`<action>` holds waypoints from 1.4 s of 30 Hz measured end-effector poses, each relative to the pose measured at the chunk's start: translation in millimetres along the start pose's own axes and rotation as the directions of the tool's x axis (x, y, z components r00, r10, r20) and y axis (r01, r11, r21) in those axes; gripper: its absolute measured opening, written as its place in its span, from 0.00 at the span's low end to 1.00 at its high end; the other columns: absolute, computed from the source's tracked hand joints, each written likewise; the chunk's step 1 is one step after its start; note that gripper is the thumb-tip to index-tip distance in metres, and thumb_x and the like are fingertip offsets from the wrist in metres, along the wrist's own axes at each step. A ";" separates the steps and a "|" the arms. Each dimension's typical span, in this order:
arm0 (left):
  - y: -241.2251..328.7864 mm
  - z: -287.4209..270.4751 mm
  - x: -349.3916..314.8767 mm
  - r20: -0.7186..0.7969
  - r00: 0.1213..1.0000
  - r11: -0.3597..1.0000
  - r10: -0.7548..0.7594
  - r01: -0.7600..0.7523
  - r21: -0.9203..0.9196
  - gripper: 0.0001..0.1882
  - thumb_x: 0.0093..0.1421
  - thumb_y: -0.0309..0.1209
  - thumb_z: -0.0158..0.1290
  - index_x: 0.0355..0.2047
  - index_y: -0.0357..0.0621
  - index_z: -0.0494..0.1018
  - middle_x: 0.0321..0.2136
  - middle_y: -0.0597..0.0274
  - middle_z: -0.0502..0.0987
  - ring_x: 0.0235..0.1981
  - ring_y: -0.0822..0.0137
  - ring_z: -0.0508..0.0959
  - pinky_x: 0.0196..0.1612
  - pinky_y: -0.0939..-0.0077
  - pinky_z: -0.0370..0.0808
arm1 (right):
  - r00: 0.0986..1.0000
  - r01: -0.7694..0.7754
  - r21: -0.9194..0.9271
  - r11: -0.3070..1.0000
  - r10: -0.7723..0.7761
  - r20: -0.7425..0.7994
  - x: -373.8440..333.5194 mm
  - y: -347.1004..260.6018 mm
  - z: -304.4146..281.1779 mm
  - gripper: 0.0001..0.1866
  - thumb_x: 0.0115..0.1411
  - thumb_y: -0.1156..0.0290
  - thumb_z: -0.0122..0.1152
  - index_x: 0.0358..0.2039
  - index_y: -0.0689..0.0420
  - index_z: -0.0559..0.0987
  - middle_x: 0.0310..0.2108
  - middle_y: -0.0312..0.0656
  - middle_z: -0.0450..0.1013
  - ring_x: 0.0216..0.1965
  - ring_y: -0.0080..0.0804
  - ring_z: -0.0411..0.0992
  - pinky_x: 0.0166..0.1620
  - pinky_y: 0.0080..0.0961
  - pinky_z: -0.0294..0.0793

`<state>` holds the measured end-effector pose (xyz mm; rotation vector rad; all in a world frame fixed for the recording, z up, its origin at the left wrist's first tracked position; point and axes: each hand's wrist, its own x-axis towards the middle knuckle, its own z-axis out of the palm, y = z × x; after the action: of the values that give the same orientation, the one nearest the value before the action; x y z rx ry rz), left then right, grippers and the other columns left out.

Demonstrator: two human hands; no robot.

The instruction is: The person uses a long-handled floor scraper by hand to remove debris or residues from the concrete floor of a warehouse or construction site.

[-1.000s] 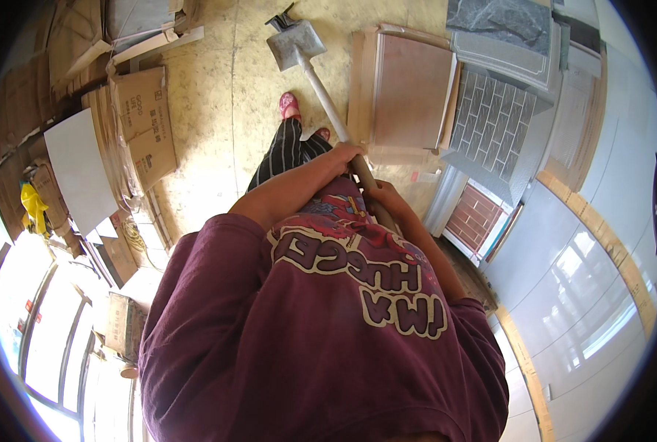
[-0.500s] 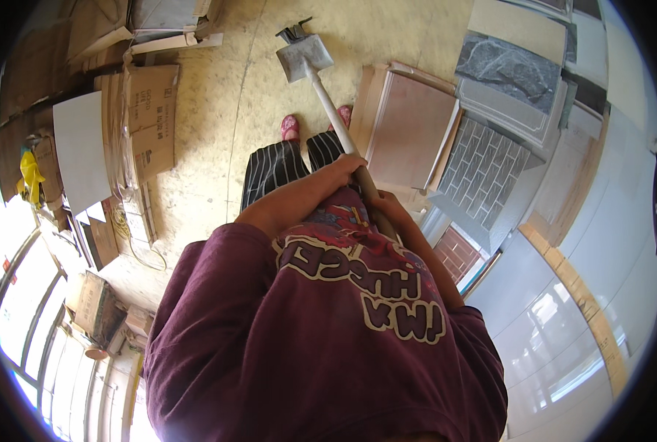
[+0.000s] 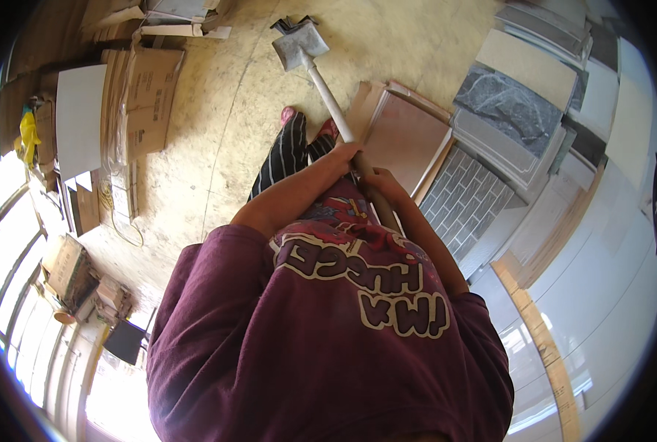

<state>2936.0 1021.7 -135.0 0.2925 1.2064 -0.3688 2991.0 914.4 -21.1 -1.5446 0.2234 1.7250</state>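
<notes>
Both of my hands are wrapped around the pale wooden handle of a shovel (image 3: 331,107). My left hand (image 3: 347,153) grips it farther forward, and my right hand (image 3: 378,181) closes around it just behind, nearer my body. The handle slants away to the far left, ending in a square grey metal blade (image 3: 290,53) low over the floor. At the blade's far edge lies a crumpled black piece (image 3: 293,26); I cannot tell whether it rests on the blade or on the floor.
Cardboard boxes (image 3: 151,99) and a white panel (image 3: 80,121) stand along the left. To the right are a reddish-brown panel (image 3: 403,136), a dark marbled slab (image 3: 505,103) and a brick-patterned tile panel (image 3: 467,195). A cable loop (image 3: 126,228) hangs at left onto the yellowish floor (image 3: 221,110).
My feet have shifted in a step, and the surroundings have turned slightly in view. The shovel stays in both hands, with the black piece still at its blade.
</notes>
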 end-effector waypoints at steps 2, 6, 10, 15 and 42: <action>1.0 -1.4 20.0 -0.025 1.000 1.000 0.001 -0.001 -0.026 0.10 0.44 0.24 0.51 0.28 0.34 0.65 0.20 0.52 0.68 0.21 0.56 0.71 0.22 0.59 0.70 | 1.000 0.006 -0.008 1.000 -0.006 0.012 2.0 -15.5 -2.3 0.14 0.40 0.67 0.52 0.26 0.63 0.69 0.16 0.38 0.66 0.13 0.24 0.64 0.17 0.18 0.64; 29.8 13.5 11.4 0.004 1.000 0.998 -0.014 0.014 -0.058 0.10 0.44 0.23 0.52 0.28 0.34 0.65 0.19 0.53 0.68 0.20 0.58 0.70 0.20 0.61 0.69 | 1.000 0.009 -0.037 0.999 -0.009 0.002 4.9 -46.1 -5.3 0.15 0.40 0.66 0.52 0.26 0.63 0.70 0.16 0.38 0.66 0.14 0.24 0.64 0.17 0.18 0.64; 56.6 22.5 12.8 0.008 1.000 0.992 -0.028 0.028 -0.121 0.10 0.42 0.22 0.52 0.26 0.34 0.66 0.18 0.55 0.67 0.18 0.60 0.70 0.16 0.65 0.69 | 1.000 -0.001 -0.111 0.994 0.002 0.012 15.0 -76.5 -10.0 0.15 0.41 0.66 0.52 0.28 0.63 0.70 0.17 0.38 0.66 0.14 0.23 0.64 0.18 0.17 0.64; 104.7 31.5 -0.2 0.041 0.999 0.995 0.000 0.005 -0.102 0.11 0.43 0.24 0.52 0.28 0.33 0.65 0.20 0.54 0.68 0.19 0.59 0.70 0.20 0.63 0.69 | 0.999 0.017 -0.184 0.983 -0.010 0.039 34.2 -117.4 -10.0 0.15 0.42 0.66 0.51 0.29 0.61 0.69 0.18 0.36 0.66 0.15 0.22 0.64 0.19 0.16 0.63; 234.2 125.4 45.2 0.215 0.975 0.932 0.056 0.027 -0.363 0.17 0.42 0.25 0.54 0.34 0.37 0.64 0.27 0.52 0.68 0.30 0.54 0.69 0.33 0.55 0.68 | 0.977 -0.084 -0.452 0.888 0.163 0.139 102.9 -286.5 -113.5 0.13 0.41 0.68 0.52 0.27 0.62 0.72 0.21 0.37 0.68 0.21 0.25 0.66 0.26 0.19 0.66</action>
<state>3156.5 1176.4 -130.4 -0.0616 1.0264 -0.1529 3268.7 1082.3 -37.0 -1.7125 -0.1810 2.1062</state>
